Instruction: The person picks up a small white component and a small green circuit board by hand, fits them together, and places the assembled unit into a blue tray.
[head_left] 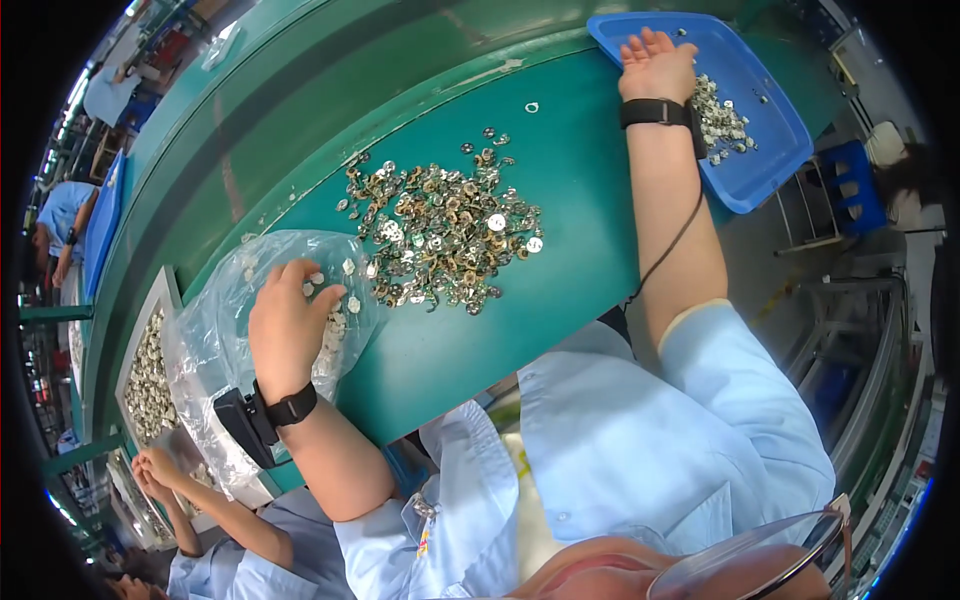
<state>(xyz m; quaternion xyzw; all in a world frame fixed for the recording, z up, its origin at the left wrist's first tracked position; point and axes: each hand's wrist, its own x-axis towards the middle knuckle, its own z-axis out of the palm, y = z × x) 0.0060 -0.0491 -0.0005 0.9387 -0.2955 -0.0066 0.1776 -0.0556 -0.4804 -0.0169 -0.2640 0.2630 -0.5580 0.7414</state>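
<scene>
My left hand (283, 325) is over a clear plastic bag (215, 335) on the green bench. Its fingers are curved, with a gap between thumb and forefinger, and small whitish pieces (335, 325) lie in the bag beside them. To its right, a loose heap of small round metal parts (440, 235), silver and brassy, is spread on the bench. My right hand (658, 68) is over the left side of a blue plastic tray (765, 165), palm partly showing, fingers apart and slightly bent; I see nothing in it. Whitish metal parts (722, 118) lie in the tray.
A lone ring-shaped piece (532, 107) lies on the green worktop (585, 190). Beyond the bag stands a pale tray (170, 290) of small parts. At lower left are a co-worker's hands (155, 470); more people work at far left. A blue stool (852, 185) stands at right.
</scene>
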